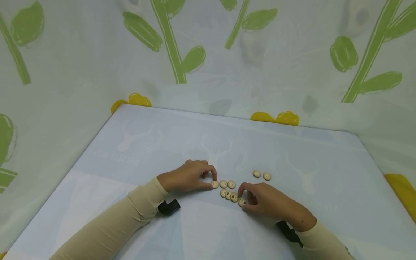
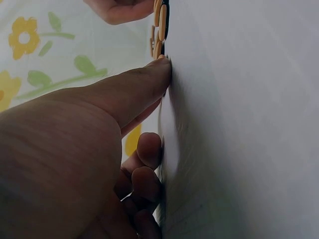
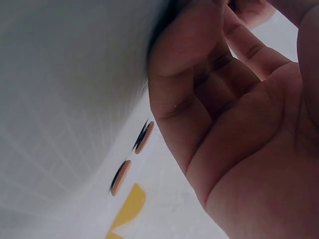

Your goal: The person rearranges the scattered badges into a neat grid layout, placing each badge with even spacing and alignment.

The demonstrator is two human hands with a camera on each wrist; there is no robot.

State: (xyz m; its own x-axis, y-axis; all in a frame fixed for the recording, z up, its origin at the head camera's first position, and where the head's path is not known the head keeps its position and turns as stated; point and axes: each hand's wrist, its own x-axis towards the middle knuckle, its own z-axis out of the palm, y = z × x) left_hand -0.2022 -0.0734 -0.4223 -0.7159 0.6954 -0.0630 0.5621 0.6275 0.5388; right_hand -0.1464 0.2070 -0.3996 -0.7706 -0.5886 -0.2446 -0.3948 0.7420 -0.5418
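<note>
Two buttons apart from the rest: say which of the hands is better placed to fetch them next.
Right hand, likely: it is nearer the two buttons. It pinches another button, but so does the left hand, farther off.

Too small, or cropped

In the head view, the buttons (image 1: 231, 184) are too small for their faces to be read. The left sleeve (image 1: 107, 224) is cut off at 7 o'clock, the right sleeve (image 1: 325, 240) at 5 o'clock. The right wrist view crops the right grip (image 3: 239, 114) at 12 o'clock.
</note>
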